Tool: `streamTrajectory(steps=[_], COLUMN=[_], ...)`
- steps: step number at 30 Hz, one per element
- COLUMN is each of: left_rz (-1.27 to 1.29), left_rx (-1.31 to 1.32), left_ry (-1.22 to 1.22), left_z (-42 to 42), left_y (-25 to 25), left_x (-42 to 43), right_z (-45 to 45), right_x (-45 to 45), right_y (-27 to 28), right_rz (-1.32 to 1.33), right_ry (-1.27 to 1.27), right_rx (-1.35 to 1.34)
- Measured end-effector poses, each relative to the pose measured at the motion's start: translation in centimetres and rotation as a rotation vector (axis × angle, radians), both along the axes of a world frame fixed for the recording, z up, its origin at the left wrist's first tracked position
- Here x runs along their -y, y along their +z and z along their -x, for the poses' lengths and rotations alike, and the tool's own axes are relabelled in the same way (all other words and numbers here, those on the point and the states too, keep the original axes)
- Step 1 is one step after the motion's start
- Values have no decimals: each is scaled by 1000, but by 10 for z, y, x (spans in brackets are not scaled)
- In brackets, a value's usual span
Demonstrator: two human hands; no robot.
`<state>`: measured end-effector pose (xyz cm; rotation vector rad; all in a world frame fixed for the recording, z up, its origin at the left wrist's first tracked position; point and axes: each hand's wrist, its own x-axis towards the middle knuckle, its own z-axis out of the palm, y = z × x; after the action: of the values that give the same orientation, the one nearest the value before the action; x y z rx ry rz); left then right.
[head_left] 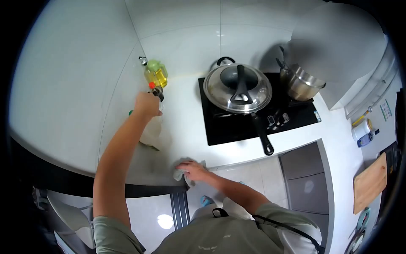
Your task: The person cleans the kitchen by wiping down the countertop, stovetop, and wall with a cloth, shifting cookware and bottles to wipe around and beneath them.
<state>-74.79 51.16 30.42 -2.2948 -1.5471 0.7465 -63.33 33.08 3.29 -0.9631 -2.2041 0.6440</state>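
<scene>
My left hand [148, 105] reaches to the left side of the white counter, fingers curled. What it grips, if anything, is hidden under it. Just beyond it stand a dark bottle [158, 93], a red cap [152, 85] and oil bottles [160, 78] with yellow contents. A green cap [131, 112] peeks out left of the wrist. Below the wrist lies a pale, bag-like thing [152, 134], partly behind the forearm. At the counter's front edge, my right hand [192, 169] is closed on a crumpled grey cloth [181, 172], pressed to the surface.
A lidded wok [237, 89] sits on the black cooktop [220, 133], its handle [263, 139] jutting over the front. A steel pot [301, 84] with utensils stands at the right. A wooden cutting board [370, 183] lies on the right counter. Walls border the left and back.
</scene>
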Motion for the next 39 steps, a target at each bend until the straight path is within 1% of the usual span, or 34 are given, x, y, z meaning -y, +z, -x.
streamTrajectory(steps=[1,3,4,5,6,7,8,9,10,11,12,13,14,15,16,17,18,19,20,21,23,24,25,26,27,28,29,30,31,32,34,36,38,39], left_rz=[-99,-189,-229,-149,-1,182,401,346,287,270,253,476,708,570,419,105,-54,-120,-421,-408,-423,-304,-264,-229,-169,-69,-29,1,26,33,-98,-62,-135,-130], left_rx=[135,449,587,794,1044,1240,1404,1440,1468,1423,1377,1632,1849,1937,2010,1989,1872,1837,1544,1535,1208,1098,964,836,987,916,1033,1032,1026,1021,1041,1032,1040,1082], left_ry=[-63,-121,-145,-64,22,82,176,29,-118,-101,-84,234,578,759,941,697,709,664,416,421,236,252,207,155,69,80,22,99,169,162,171,155,73,31], left_z=[-5,-16,-22,-29,-36,-35,-45,-55,-65,-79,-94,-101,-108,-107,-94,-64,-64,-50,-36,-32,-29,-32,-41,-56,-61,-69,-83,-90,-91,-90,-93,-88,-88,-85], left_y=[-2,-25,-41,-58,-69,-109,-128,-176,-222,-215,-205,-192,-186,-203,-236,-303,-261,-257,-265,-253,-238,-247,-259,-266,-279,-285,-270,-271,-271,-273,-278,-284,-293,-303], left_x=[6,29,47,67,91,103,129,145,162,175,189,196,201,195,176,148,141,123,105,95,85,91,114,139,166,185,202,203,197,179,124,59,-6,-42], right_z=[-12,-45,-65,-88,-102,-112,-121,-127,-136,-140,-140,-148,-156,-162,-179,-193,-204,-214,-225,-238,-267,-280,-292,-305,-319,-332,-344,-359,-367,-376,-387,-389,-385,-383], right_x=[-4,-1,-1,2,3,4,4,8,9,9,7,5,7,11,14,18,23,26,35,39,53,58,64,69,76,83,88,101,106,114,125,134,134,134], right_y=[1,10,8,23,20,15,5,14,32,43,36,28,29,30,36,29,20,14,25,20,9,6,5,7,7,16,29,17,29,20,-2,-27,-42,-50], right_rz=[-12,956,1090,1256,1242,1216,1227,1287,1388,1494,1450,1455,1483,1509,1442,1449,1375,1300,1296,1308,1265,1183,1102,1089,1198,1188,1181,1161,1169,1178,1149,1118,1119,1111], right_ry=[-1,-201,-177,-241,-274,-297,-161,-36,16,67,28,29,47,65,84,88,51,15,-59,-62,-53,-140,-222,-343,-506,-615,-656,-698,-772,-849,-976,-1122,-1265,-1284], right_rx=[8,-578,-861,-1038,-1184,-1332,-1444,-1521,-1495,-1465,-1321,-1311,-1160,-1010,-787,-790,-665,-544,-619,-628,-837,-790,-735,-728,-906,-901,-907,-937,-912,-918,-958,-1021,-1092,-1106])
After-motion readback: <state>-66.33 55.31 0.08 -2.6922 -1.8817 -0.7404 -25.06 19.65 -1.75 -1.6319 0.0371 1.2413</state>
